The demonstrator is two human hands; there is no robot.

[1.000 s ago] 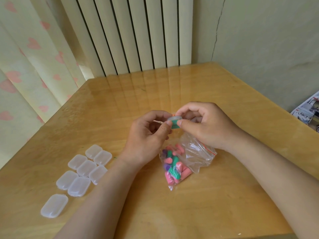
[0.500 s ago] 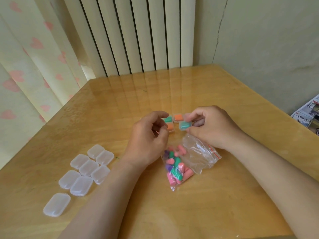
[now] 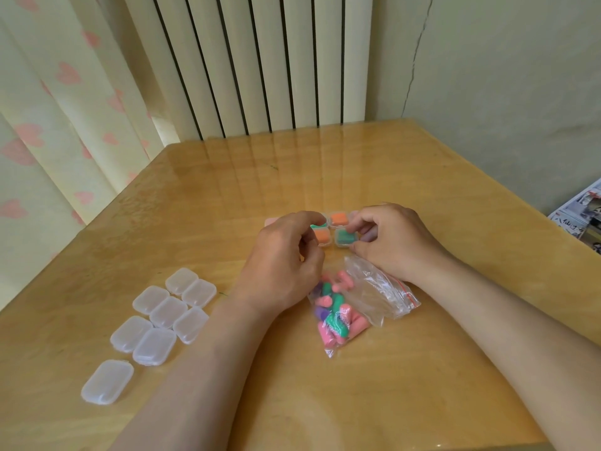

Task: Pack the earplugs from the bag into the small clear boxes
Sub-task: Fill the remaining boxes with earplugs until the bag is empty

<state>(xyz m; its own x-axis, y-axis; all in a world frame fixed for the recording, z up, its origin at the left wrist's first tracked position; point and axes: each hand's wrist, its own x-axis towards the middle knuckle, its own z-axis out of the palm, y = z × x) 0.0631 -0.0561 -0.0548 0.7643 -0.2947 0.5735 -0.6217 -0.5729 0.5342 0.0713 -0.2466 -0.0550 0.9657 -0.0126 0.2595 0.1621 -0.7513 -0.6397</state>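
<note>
A clear zip bag [image 3: 374, 294] of pink, green and purple earplugs [image 3: 331, 317] lies on the wooden table [image 3: 374, 385], just below both hands. Beyond it stand small shut boxes in a tight group: one with orange earplugs [image 3: 338, 219] at the back, another orange one [image 3: 322, 237] at the front left. My right hand [image 3: 393, 239] pinches the green-filled box [image 3: 345, 237] at the group's front right, on the table. My left hand [image 3: 283, 258] hovers at the group's left, fingers loosely curled, its index tip over a partly hidden green box [image 3: 317, 225].
Several empty clear boxes [image 3: 167, 312] lie shut in a cluster at the left, one more [image 3: 107, 380] apart near the front left. A pink-filled box [image 3: 269, 222] peeks out behind my left hand. Papers [image 3: 582, 216] lie off the table's right edge. Curtain and radiator stand behind.
Both hands held the green-filled box above the bag a second ago. My left hand let go, and my right hand carried the box forward and down beside the other filled boxes.
</note>
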